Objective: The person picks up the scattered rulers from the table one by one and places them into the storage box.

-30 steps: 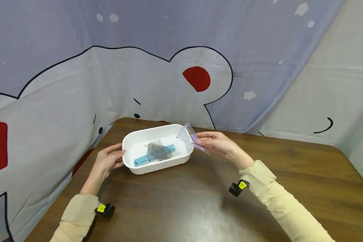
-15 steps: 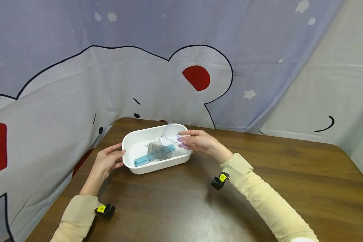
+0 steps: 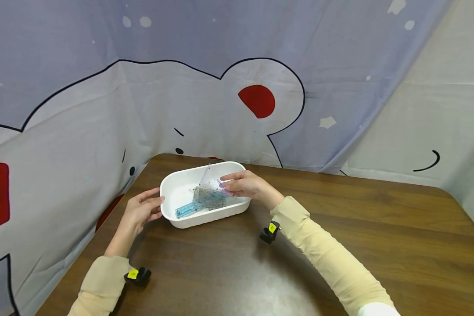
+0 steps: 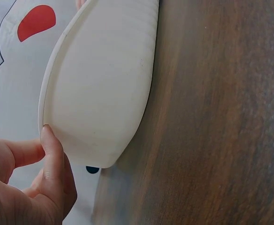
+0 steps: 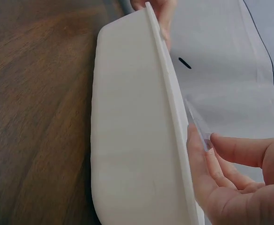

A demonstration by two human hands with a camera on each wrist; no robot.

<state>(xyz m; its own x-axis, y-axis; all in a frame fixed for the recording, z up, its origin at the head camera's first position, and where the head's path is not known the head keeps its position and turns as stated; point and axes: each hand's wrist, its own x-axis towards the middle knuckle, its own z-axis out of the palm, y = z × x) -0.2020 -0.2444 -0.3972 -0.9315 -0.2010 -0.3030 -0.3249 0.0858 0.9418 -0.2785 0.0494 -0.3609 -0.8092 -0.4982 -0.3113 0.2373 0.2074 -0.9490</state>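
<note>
My left hand holds the left end of a white plastic tub, thumb and finger pinching its rim in the left wrist view. Over the tub's right part, my right hand pinches a clear set square with purple markings. The right wrist view catches this set square nearly edge-on between thumb and fingers, above the rim. Inside the tub lie a light blue clear ruler and greyish see-through pieces overlapping it; their exact shapes are hard to make out.
The tub stands on a brown wooden table near its far left corner. Behind and left of the table hangs a printed cloth. Each wrist carries a small black camera, such as the right camera.
My right hand has moved left with the set square, from the tub's right rim to above its contents, lowering it. My left hand and the tub have stayed in place.
</note>
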